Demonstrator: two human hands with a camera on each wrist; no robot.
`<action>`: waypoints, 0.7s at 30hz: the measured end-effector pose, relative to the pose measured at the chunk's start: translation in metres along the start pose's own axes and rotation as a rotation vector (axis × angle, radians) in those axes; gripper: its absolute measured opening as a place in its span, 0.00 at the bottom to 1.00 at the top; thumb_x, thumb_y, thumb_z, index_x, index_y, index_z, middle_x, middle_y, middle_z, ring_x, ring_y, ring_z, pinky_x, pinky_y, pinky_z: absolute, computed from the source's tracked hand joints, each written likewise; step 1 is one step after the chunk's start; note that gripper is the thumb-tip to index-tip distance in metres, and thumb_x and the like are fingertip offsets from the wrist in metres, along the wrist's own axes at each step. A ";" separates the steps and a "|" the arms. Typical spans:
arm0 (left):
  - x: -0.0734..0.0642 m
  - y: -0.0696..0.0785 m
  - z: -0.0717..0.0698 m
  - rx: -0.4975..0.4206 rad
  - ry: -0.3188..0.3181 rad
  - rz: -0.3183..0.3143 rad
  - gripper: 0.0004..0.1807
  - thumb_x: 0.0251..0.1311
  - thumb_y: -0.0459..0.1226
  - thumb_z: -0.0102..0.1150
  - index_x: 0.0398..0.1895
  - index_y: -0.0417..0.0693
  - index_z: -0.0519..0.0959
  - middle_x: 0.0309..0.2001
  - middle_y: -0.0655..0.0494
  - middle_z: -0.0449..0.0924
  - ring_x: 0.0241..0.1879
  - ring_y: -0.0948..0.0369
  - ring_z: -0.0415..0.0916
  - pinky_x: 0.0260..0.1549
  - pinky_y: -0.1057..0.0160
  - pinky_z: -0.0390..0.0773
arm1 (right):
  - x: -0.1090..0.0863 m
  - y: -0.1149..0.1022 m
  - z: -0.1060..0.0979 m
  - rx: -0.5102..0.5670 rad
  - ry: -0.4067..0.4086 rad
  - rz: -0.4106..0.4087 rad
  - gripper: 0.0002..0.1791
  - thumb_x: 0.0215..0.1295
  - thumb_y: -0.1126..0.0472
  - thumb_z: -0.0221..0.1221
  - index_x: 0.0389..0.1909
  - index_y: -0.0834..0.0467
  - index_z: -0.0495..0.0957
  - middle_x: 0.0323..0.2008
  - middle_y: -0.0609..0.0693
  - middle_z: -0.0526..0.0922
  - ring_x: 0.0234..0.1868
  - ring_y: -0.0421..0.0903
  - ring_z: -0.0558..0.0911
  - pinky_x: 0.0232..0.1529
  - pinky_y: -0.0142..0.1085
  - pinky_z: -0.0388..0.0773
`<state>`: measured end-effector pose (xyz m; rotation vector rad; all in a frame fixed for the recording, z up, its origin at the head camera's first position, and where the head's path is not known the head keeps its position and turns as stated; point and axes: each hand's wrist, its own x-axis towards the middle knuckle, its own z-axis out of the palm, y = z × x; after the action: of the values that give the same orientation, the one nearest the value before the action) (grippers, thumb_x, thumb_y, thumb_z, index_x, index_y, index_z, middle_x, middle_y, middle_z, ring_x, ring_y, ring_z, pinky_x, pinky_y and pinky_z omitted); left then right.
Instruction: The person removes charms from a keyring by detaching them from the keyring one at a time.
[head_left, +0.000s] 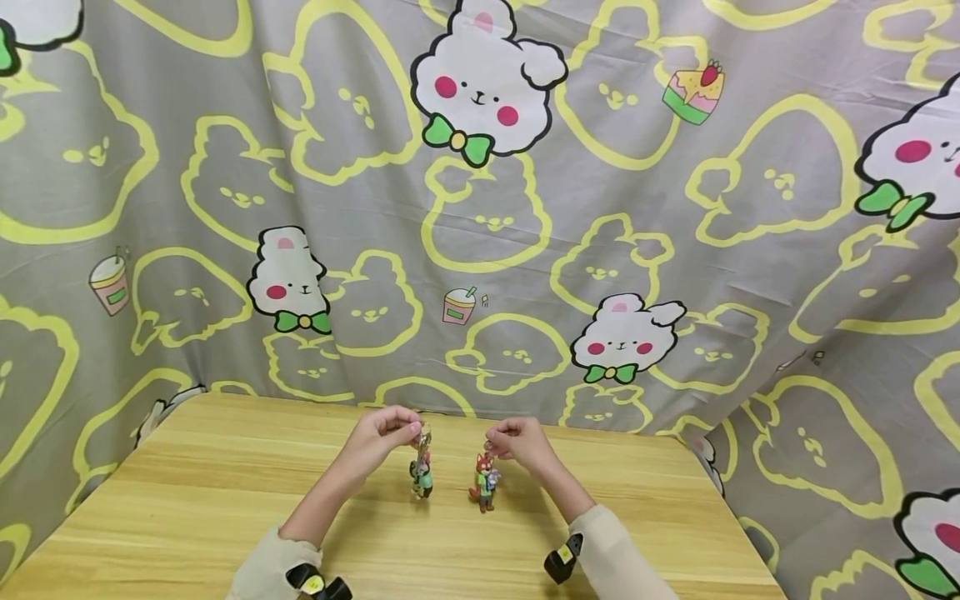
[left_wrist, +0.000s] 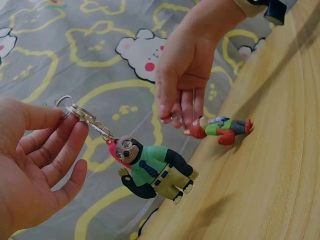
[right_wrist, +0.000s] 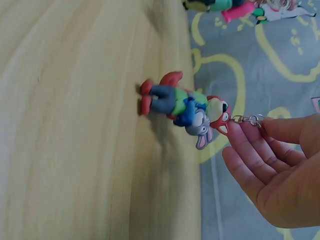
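My left hand (head_left: 381,435) pinches the metal ring and chain of a sloth keychain (left_wrist: 157,170) between thumb and fingers. The sloth figure wears a teal shirt, blue tie and khaki trousers, and hangs over the table with a pink strap behind its head. To the right, my right hand (head_left: 521,443) pinches the small silver ring of a fox keychain (right_wrist: 185,105). This red fox in a green top and grey-blue trousers carries a grey rabbit figure at its chest. Its feet are right at the tabletop, and it stands upright in the head view.
Under both hands lies a wood-grain table (head_left: 225,492). A grey curtain (head_left: 390,200) printed with yellow outlines and white cartoon animals surrounds its back and sides. Each sleeved wrist bears a black camera mount, such as the right mount (head_left: 562,560).
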<state>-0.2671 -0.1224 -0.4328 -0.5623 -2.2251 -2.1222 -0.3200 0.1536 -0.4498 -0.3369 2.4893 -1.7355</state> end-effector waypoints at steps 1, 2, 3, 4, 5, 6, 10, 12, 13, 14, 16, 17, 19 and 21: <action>0.000 0.000 0.000 -0.002 0.002 -0.003 0.15 0.72 0.35 0.58 0.50 0.27 0.78 0.39 0.45 0.83 0.37 0.65 0.82 0.48 0.66 0.83 | 0.002 0.002 0.000 -0.004 -0.006 0.000 0.12 0.72 0.67 0.59 0.43 0.76 0.82 0.34 0.64 0.89 0.31 0.49 0.89 0.40 0.49 0.87; 0.000 0.000 0.000 -0.001 0.003 -0.006 0.16 0.72 0.35 0.58 0.50 0.27 0.78 0.39 0.44 0.83 0.37 0.65 0.82 0.48 0.66 0.83 | 0.005 0.003 0.000 -0.009 -0.011 0.002 0.12 0.72 0.67 0.59 0.42 0.75 0.82 0.34 0.64 0.89 0.31 0.50 0.89 0.40 0.49 0.87; 0.000 0.000 0.000 -0.001 0.005 -0.009 0.16 0.72 0.36 0.58 0.50 0.27 0.78 0.39 0.44 0.83 0.38 0.65 0.82 0.48 0.66 0.83 | 0.007 0.005 0.000 -0.014 -0.017 0.003 0.12 0.72 0.67 0.59 0.42 0.76 0.82 0.34 0.64 0.89 0.31 0.51 0.89 0.40 0.50 0.87; 0.000 0.000 0.001 0.000 0.006 -0.013 0.16 0.72 0.36 0.59 0.50 0.28 0.78 0.40 0.44 0.83 0.38 0.64 0.82 0.48 0.66 0.83 | 0.009 0.006 0.000 -0.020 -0.023 0.003 0.12 0.72 0.67 0.59 0.42 0.76 0.82 0.34 0.64 0.89 0.31 0.51 0.89 0.40 0.50 0.87; 0.000 0.000 0.001 0.001 0.008 -0.016 0.16 0.72 0.36 0.59 0.50 0.28 0.78 0.40 0.43 0.83 0.38 0.64 0.82 0.48 0.66 0.83 | 0.010 0.008 0.000 -0.027 -0.028 0.004 0.12 0.72 0.67 0.59 0.42 0.76 0.82 0.34 0.64 0.89 0.31 0.51 0.89 0.40 0.50 0.87; 0.000 0.000 0.001 0.003 0.010 -0.019 0.16 0.72 0.36 0.59 0.50 0.28 0.78 0.40 0.43 0.83 0.38 0.64 0.83 0.48 0.66 0.83 | 0.012 0.010 0.000 -0.035 -0.035 0.001 0.12 0.72 0.68 0.59 0.42 0.76 0.81 0.33 0.64 0.89 0.31 0.51 0.90 0.39 0.49 0.87; 0.001 -0.001 0.001 0.007 0.013 -0.022 0.16 0.72 0.36 0.59 0.50 0.28 0.78 0.40 0.43 0.83 0.38 0.63 0.83 0.49 0.66 0.83 | 0.018 0.016 0.001 -0.056 -0.053 0.005 0.11 0.71 0.68 0.59 0.41 0.76 0.82 0.33 0.65 0.89 0.30 0.53 0.90 0.37 0.48 0.87; 0.001 -0.001 0.002 0.009 0.013 -0.025 0.16 0.72 0.36 0.59 0.50 0.28 0.78 0.40 0.43 0.83 0.38 0.63 0.83 0.49 0.65 0.83 | 0.020 0.019 0.001 -0.064 -0.060 0.001 0.10 0.71 0.69 0.59 0.40 0.76 0.82 0.33 0.66 0.89 0.30 0.56 0.89 0.37 0.49 0.87; 0.001 -0.001 0.002 0.010 0.014 -0.026 0.16 0.72 0.37 0.59 0.51 0.29 0.78 0.40 0.43 0.83 0.38 0.63 0.83 0.49 0.64 0.83 | 0.021 0.020 0.002 -0.064 -0.061 0.005 0.10 0.72 0.69 0.59 0.40 0.76 0.82 0.33 0.67 0.88 0.32 0.59 0.89 0.38 0.50 0.87; 0.001 -0.001 0.002 0.010 0.014 -0.028 0.16 0.72 0.37 0.59 0.51 0.29 0.78 0.40 0.43 0.83 0.38 0.63 0.83 0.49 0.64 0.83 | 0.019 0.017 0.002 -0.064 -0.069 0.002 0.11 0.72 0.70 0.58 0.40 0.77 0.81 0.34 0.69 0.88 0.33 0.63 0.89 0.39 0.52 0.86; 0.001 -0.001 0.001 0.012 0.016 -0.036 0.16 0.72 0.37 0.59 0.51 0.29 0.78 0.40 0.44 0.83 0.38 0.63 0.83 0.50 0.63 0.83 | 0.019 0.017 0.003 -0.060 -0.074 0.004 0.11 0.72 0.70 0.58 0.41 0.78 0.80 0.36 0.72 0.87 0.36 0.68 0.88 0.40 0.55 0.86; 0.002 -0.001 0.001 0.010 0.018 -0.040 0.16 0.72 0.37 0.59 0.51 0.30 0.78 0.40 0.46 0.83 0.39 0.63 0.83 0.50 0.63 0.83 | 0.020 0.018 0.003 -0.065 -0.073 0.004 0.11 0.72 0.70 0.58 0.41 0.78 0.80 0.36 0.72 0.86 0.37 0.68 0.87 0.40 0.54 0.86; 0.002 -0.002 0.001 0.012 0.015 -0.041 0.16 0.72 0.37 0.59 0.51 0.30 0.78 0.40 0.48 0.83 0.39 0.63 0.83 0.50 0.64 0.83 | 0.022 0.021 0.002 -0.071 -0.069 0.017 0.12 0.72 0.69 0.58 0.41 0.78 0.81 0.36 0.72 0.87 0.37 0.67 0.88 0.39 0.52 0.86; 0.002 -0.002 0.001 0.012 0.014 -0.044 0.16 0.72 0.37 0.59 0.52 0.30 0.79 0.40 0.49 0.83 0.39 0.63 0.83 0.49 0.64 0.83 | 0.027 0.029 0.002 -0.084 -0.056 0.034 0.11 0.72 0.68 0.59 0.40 0.75 0.82 0.34 0.68 0.88 0.34 0.62 0.89 0.35 0.45 0.86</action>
<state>-0.2692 -0.1207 -0.4341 -0.5007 -2.2628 -2.1246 -0.3492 0.1555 -0.4762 -0.3426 2.5177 -1.5895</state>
